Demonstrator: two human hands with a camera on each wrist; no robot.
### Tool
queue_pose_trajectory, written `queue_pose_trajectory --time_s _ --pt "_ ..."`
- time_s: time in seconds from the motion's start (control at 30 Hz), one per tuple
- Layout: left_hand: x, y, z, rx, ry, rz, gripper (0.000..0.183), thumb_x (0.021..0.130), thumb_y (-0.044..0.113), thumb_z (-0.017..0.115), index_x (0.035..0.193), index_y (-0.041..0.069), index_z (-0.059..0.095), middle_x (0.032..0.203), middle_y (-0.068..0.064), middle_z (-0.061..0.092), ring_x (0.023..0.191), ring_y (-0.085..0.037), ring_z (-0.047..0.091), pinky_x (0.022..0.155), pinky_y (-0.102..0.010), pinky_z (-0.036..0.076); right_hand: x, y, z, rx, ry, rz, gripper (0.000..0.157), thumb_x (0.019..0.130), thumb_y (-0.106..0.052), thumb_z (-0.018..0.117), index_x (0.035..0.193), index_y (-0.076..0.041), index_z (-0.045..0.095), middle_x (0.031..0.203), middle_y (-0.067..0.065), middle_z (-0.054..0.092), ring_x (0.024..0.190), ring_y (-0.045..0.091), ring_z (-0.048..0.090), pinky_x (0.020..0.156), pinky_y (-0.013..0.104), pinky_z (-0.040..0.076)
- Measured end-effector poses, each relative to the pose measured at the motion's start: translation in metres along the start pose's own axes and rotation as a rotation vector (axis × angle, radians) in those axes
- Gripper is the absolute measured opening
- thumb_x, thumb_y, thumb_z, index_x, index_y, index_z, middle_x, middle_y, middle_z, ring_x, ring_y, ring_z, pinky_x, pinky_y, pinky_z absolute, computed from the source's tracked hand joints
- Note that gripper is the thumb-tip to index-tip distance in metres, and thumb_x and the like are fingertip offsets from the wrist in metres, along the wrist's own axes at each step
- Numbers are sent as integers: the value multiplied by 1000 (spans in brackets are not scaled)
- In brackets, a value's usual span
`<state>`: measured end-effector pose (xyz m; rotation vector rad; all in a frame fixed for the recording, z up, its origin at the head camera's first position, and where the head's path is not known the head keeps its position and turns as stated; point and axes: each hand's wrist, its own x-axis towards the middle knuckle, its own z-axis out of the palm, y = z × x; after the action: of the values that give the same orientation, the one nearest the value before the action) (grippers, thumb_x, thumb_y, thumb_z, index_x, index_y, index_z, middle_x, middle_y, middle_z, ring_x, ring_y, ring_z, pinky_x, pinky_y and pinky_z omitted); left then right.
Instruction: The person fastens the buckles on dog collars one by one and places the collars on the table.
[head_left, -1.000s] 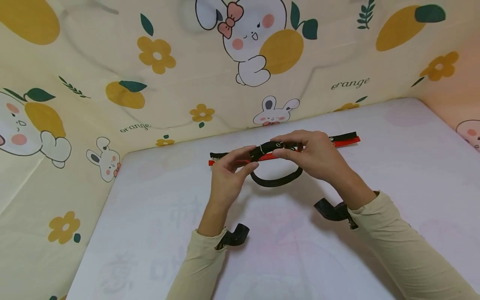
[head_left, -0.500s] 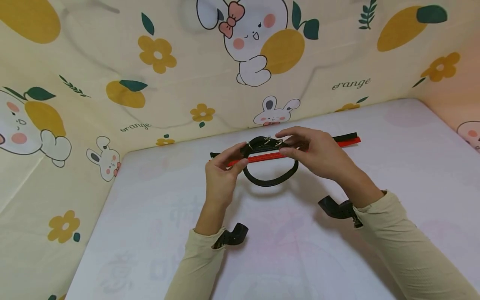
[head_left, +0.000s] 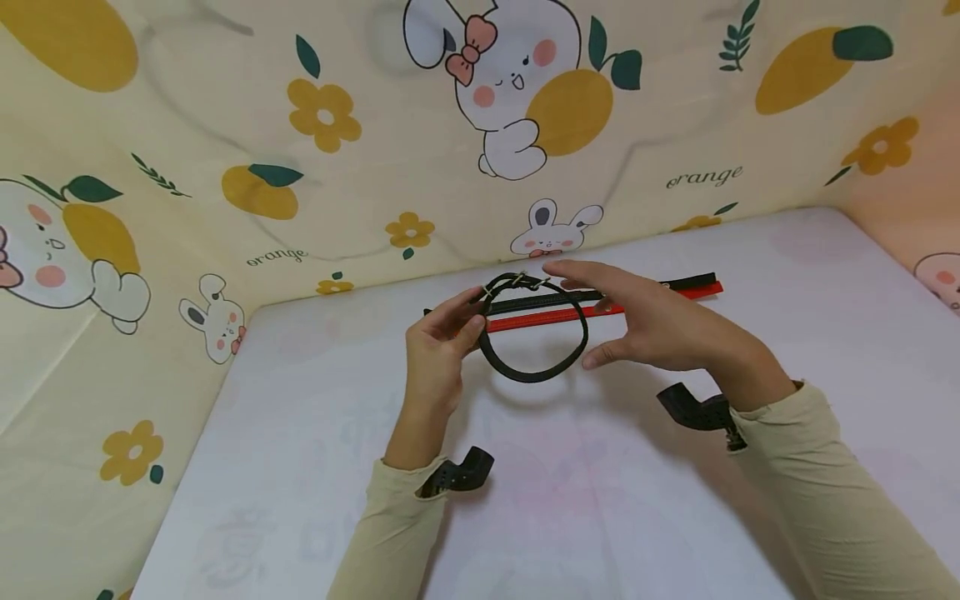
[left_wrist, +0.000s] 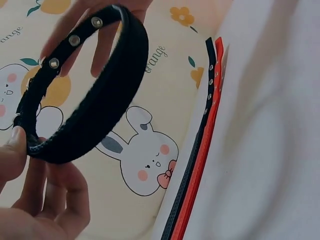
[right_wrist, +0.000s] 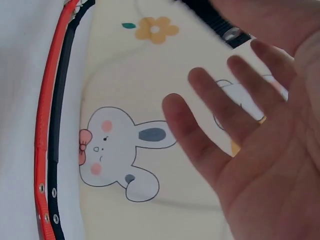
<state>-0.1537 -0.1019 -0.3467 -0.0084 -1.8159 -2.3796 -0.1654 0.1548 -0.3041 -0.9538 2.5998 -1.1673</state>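
Note:
A black collar (head_left: 531,377), fastened into a ring, is held up above the table by my left hand (head_left: 438,358). Thumb and fingers pinch its left side, near the buckle end. Seen from the left wrist, the band (left_wrist: 115,95) is wide and smooth, with metal eyelets (left_wrist: 74,40) along one stretch. To the right of the ring, my right hand (head_left: 660,325) has its fingers spread and holds nothing. The right wrist view shows its open palm (right_wrist: 265,165), with part of the collar (right_wrist: 215,22) beyond the thumb.
Behind the hands, a red collar (head_left: 528,319) and a second black collar (head_left: 688,281) lie straight, side by side, on the white table (head_left: 300,433). A printed cloth wall (head_left: 337,183) rises along the table's back edge. Black camera mounts (head_left: 457,473) sit at both wrists.
My right hand has let go of the collar, spread its fingers and moved right. The collar has turned, so its ring shows rounder. My left hand keeps its pinch, slightly further left.

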Motion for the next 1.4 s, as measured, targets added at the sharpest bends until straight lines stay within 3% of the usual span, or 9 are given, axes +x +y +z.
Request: queue_pose_trajectory --time_s 0.3,0.47,0.67,0.77,0.83,0.93,1.0,1.13,1.4 --pt "0 1 0 -27 6 -40 38 85 -15 66 121 -3 69 88 3 72 73 -12 68 65 -24 58 0 3 -1 -61 54 -76 91 71 -23 90 150 -28 44 145 3 56 129 24 54 102 51 46" --pt "1 0 3 -19 0 -29 33 84 -14 69 115 -3 71 86 4 73 73 -11 69 66 -23 58 -3 4 -3 -65 90 -13 86 71 -24 91 145 -28 49 138 4 60 119 28 60 96 51 49" --pt "4 0 0 62 -37 -69 32 86 -9 70 117 -8 69 94 1 74 79 -12 72 79 -23 59 -3 5 -1 -20 124 46 80 68 -27 93 138 -30 55 136 -3 61 118 24 60 96 51 49" --pt "4 3 -12 147 -131 -110 38 86 -7 70 124 -3 68 105 -4 74 90 -12 71 83 -22 57 0 6 3 8 112 51 80 68 -32 92 138 -29 55 137 -4 60 121 23 58 99 51 47" --pt "5 7 -23 241 -271 -93 52 82 -9 73 132 3 64 118 -6 70 104 -14 67 86 -24 56 2 8 5 21 119 69 80 67 -34 92 137 -29 56 136 -3 61 119 23 59 98 51 47" --pt "7 12 -37 419 -494 18 79 73 -8 82 143 12 54 137 -6 61 121 -17 57 91 -31 54 5 10 8 47 140 101 79 66 -36 93 136 -30 57 134 -3 63 116 24 61 95 48 48" --pt "9 13 -45 516 -584 113 90 68 -4 87 148 16 49 142 -4 56 127 -19 53 95 -38 53 7 13 10 61 145 117 78 65 -38 93 135 -31 58 132 -5 64 113 23 61 92 44 47" --pt "13 13 -55 617 -601 176 93 68 1 89 150 16 46 142 -4 55 127 -20 52 97 -48 51 14 20 19 75 95 102 80 66 -43 92 136 -27 57 132 -5 63 114 18 60 95 41 45" --pt "24 9 -77 709 -568 77 92 71 0 87 150 19 45 139 -9 60 126 -22 55 98 -46 50 33 23 43 -12 -18 81 86 65 -42 93 140 -24 54 130 -5 64 108 13 61 96 41 45"
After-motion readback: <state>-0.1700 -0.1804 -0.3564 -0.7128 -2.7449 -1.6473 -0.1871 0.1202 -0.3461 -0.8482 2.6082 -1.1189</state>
